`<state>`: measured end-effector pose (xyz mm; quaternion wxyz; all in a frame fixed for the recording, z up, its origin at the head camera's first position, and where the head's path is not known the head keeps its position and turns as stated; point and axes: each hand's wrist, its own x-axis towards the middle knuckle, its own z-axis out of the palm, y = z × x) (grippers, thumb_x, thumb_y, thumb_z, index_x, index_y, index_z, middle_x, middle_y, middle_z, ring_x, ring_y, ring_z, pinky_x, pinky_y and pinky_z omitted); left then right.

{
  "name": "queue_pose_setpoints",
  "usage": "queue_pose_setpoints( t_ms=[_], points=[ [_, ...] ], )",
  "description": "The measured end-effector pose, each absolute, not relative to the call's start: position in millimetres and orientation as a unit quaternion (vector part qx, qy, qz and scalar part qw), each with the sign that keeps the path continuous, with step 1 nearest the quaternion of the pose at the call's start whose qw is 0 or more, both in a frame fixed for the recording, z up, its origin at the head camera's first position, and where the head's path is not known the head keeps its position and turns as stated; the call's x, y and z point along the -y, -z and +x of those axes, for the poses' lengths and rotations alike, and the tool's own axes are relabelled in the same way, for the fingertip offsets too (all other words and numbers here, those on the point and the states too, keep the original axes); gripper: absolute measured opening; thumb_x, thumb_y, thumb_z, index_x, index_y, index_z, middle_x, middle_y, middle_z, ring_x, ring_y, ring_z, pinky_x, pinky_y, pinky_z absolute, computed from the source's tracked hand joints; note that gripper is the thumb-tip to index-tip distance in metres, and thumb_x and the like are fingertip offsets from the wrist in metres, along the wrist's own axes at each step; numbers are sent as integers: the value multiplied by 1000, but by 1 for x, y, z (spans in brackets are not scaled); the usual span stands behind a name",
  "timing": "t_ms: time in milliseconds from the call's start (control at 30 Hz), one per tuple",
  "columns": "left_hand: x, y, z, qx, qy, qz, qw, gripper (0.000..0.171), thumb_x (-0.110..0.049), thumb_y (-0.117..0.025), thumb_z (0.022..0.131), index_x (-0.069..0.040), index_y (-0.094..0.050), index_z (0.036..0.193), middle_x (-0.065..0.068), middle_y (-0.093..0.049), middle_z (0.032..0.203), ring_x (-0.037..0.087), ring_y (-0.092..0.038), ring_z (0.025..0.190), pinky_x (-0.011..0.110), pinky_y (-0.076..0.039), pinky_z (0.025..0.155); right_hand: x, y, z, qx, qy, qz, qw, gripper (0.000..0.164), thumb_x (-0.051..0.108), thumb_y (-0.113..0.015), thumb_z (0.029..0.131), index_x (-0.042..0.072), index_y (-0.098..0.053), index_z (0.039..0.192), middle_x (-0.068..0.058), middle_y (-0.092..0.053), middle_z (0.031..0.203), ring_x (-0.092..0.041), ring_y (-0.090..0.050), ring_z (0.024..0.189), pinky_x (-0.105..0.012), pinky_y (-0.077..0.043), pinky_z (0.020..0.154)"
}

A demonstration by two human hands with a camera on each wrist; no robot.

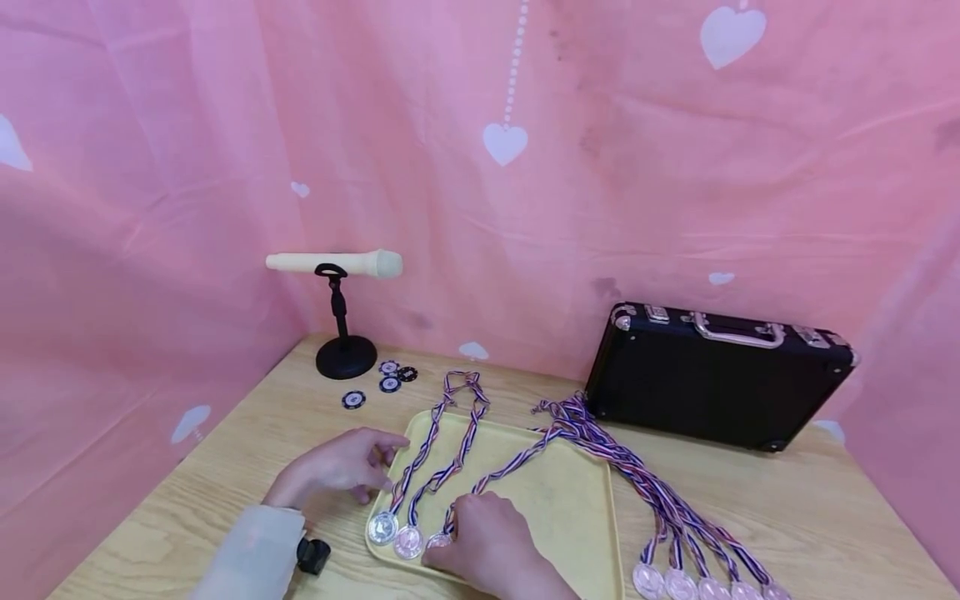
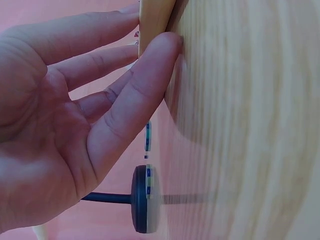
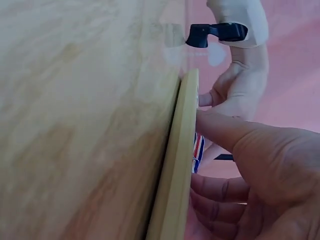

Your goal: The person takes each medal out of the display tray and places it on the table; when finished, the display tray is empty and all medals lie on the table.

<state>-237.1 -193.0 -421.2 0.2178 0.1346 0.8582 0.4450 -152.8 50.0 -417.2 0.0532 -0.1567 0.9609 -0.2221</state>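
Hanging pink cloth (image 1: 450, 217), wooden table (image 1: 202, 500)

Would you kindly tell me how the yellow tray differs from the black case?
The yellow tray lies flat, while the black case stands on edge. The case has a silvery handle; the tray shows none. Both rest on the wooden table.

In the head view, the right hand (image 1: 491, 537) covers part of the third medal (image 1: 438, 542) at lower centre; its grip cannot be told. The bottom edge cuts the tray (image 1: 562, 517) and, at lower right, the rightmost medals (image 1: 747, 592). Print on the chips (image 1: 353, 400), left of centre, is too small to read.
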Motion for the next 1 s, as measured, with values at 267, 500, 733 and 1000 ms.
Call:
queue_pose_setpoints(
  t_ms=[267, 500, 733, 1000],
  points=[
    [191, 419, -238, -860, -442, 142, 211, 71, 8, -79, 86, -2, -55, 152, 11, -59, 110, 21, -63, 69, 36, -63, 62, -72, 410, -162, -957, 237, -132, 100, 30, 28, -90, 75, 16, -62, 76, 3, -55, 71, -19, -49, 70, -33, -40, 64],
    [194, 421, -235, -856, -448, 145, 215, 73, 9, -79, 85, -1, -53, 153, 11, -59, 112, 21, -63, 69, 36, -63, 63, -78, 412, -165, -945, 272, -95, 153, 30, 17, -92, 76, 12, -66, 89, -3, -59, 81, -24, -54, 81, -41, -47, 75],
    [195, 421, -236, -845, -464, 149, 221, 74, 10, -77, 85, 1, -51, 153, 13, -58, 113, 23, -63, 73, 37, -64, 64, -82, 417, -165, -924, 327, -86, 181, 33, 3, -88, 79, 14, -62, 96, -5, -59, 86, -25, -54, 85, -41, -49, 75],
    [193, 421, -235, -850, -462, 119, 223, 72, 9, -77, 86, -3, -53, 153, 11, -56, 113, 23, -62, 80, 36, -63, 64, -91, 422, -162, -890, 401, -108, 190, 22, 0, -81, 84, 13, -65, 91, -4, -57, 77, -19, -53, 68, -28, -40, 57]
  ],
)
